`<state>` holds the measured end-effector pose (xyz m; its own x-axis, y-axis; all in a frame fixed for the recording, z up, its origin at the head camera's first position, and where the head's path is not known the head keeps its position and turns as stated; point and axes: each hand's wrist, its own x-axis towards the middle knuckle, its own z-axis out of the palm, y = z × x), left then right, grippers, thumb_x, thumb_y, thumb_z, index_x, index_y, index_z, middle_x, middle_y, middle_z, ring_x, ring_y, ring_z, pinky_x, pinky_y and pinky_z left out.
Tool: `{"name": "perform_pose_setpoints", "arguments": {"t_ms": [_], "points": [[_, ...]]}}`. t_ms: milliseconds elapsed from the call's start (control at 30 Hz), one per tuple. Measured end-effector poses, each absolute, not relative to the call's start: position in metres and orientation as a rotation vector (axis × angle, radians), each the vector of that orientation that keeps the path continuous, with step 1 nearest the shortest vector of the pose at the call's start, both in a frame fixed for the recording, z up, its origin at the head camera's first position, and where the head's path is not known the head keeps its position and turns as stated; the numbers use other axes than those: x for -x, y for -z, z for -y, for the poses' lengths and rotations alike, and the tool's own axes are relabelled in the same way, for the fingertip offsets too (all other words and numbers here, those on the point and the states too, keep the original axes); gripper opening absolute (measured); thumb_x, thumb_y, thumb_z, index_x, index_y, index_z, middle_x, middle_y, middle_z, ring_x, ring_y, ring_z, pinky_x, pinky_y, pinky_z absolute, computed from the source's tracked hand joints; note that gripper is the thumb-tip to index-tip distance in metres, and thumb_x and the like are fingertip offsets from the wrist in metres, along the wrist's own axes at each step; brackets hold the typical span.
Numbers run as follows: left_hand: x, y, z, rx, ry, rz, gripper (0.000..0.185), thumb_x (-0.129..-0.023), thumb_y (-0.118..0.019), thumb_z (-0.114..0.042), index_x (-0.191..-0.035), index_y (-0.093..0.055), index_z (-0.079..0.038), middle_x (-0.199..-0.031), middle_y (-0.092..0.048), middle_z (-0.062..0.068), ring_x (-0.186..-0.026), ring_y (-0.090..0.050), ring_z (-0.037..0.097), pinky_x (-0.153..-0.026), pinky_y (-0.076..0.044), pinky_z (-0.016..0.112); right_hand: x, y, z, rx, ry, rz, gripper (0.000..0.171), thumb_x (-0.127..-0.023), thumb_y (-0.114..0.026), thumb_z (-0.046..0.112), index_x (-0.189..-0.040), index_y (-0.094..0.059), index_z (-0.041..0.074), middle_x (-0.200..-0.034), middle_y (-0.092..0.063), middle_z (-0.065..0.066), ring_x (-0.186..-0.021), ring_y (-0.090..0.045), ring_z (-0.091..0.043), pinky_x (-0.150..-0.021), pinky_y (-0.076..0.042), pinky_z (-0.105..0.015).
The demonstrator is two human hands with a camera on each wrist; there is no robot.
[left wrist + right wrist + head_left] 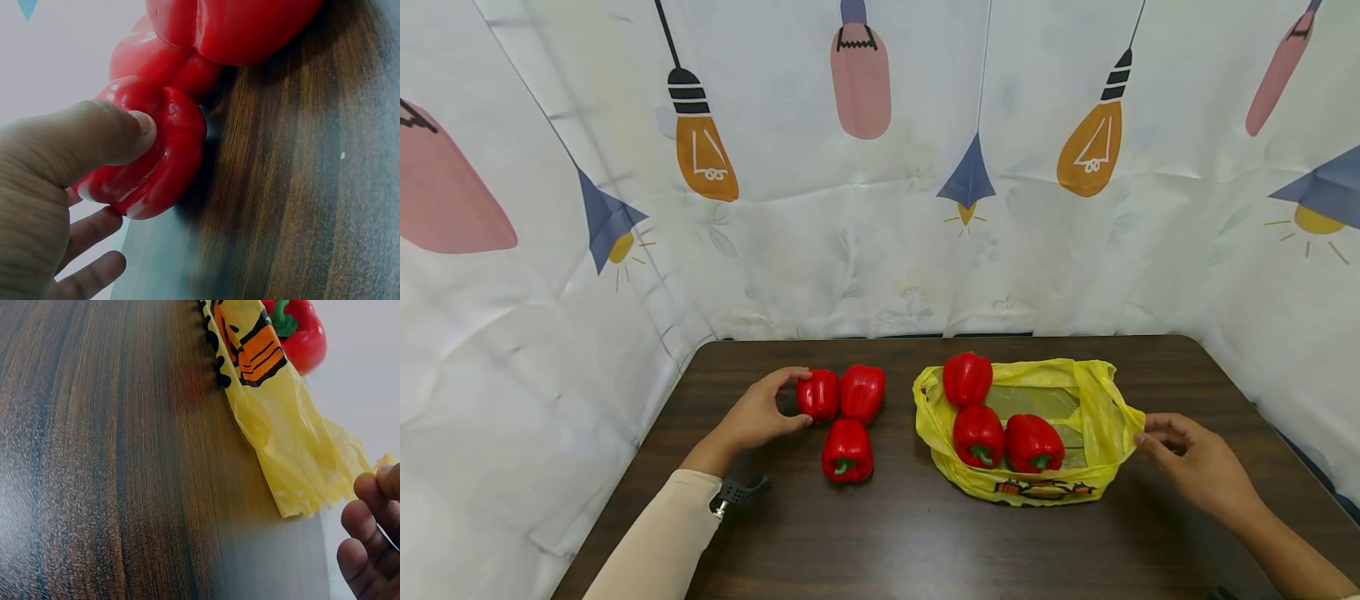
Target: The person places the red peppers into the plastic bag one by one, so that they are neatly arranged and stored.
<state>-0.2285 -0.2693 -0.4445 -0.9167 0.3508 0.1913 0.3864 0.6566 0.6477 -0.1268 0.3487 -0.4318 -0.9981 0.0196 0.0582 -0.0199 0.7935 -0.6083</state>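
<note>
On the left of the table, my left hand (pixel 762 414) grips a red bell pepper (pixel 818 396), its thumb (pixel 142 130) against the pepper's side in the left wrist view. Touching or close to that pepper are a second one (pixel 862 392) behind and a third (pixel 847 452) in front with its green stem facing me. Over on the right, my right hand (pixel 1197 462) pinches the right edge of a yellow plastic bag (pixel 1105 400). Three more red peppers lie in the bag's open mouth, at the back (pixel 967 379), middle (pixel 978 435) and front right (pixel 1034 443).
The dark wooden table (pixel 917 533) has rounded far corners. A white printed cloth (pixel 850 250) hangs behind it and along the sides. A dark watch or wrist strap (pixel 737 492) is on my left wrist.
</note>
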Motion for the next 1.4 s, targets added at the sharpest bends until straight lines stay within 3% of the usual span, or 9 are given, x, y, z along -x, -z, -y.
{"name": "perform_pose_setpoints", "arguments": {"t_ms": [767, 1100, 1400], "points": [[0.219, 0.42, 0.273, 0.633, 1.077, 2.752, 0.07, -0.079, -0.088, -0.015, -0.139, -0.055, -0.009, -0.135, -0.061, 0.01, -0.115, -0.062, 0.031, -0.099, -0.052, 0.053, 0.126, 0.431, -0.348, -0.031, -0.992, 2.888, 0.051, -0.103, -0.061, 0.042, -0.131, -0.057, -0.001, -0.109, -0.073, -0.016, -0.079, -0.066, -0.004, -0.059, -0.053, -0.028], [0.217, 0.409, 0.265, 0.678, 1.067, 2.699, 0.068, -0.082, -0.087, -0.02, -0.141, -0.054, -0.012, -0.128, -0.063, 0.006, -0.107, -0.062, 0.031, -0.095, -0.051, 0.056, 0.127, 0.428, -0.349, -0.009, -0.982, 2.925, 0.057, -0.103, -0.058, 0.047, -0.134, -0.055, -0.002, -0.11, -0.073, -0.017, -0.085, -0.069, -0.02, -0.06, -0.053, -0.03], [0.213, 0.396, 0.253, 0.716, 1.037, 2.688, 0.069, -0.08, -0.089, -0.018, -0.139, -0.055, -0.012, -0.13, -0.063, 0.004, -0.107, -0.061, 0.03, -0.096, -0.052, 0.051, 0.127, 0.428, -0.35, -0.011, -0.999, 2.924, 0.056, -0.103, -0.059, 0.047, -0.133, -0.056, -0.001, -0.11, -0.073, -0.016, -0.086, -0.069, -0.02, -0.06, -0.053, -0.03]]}}
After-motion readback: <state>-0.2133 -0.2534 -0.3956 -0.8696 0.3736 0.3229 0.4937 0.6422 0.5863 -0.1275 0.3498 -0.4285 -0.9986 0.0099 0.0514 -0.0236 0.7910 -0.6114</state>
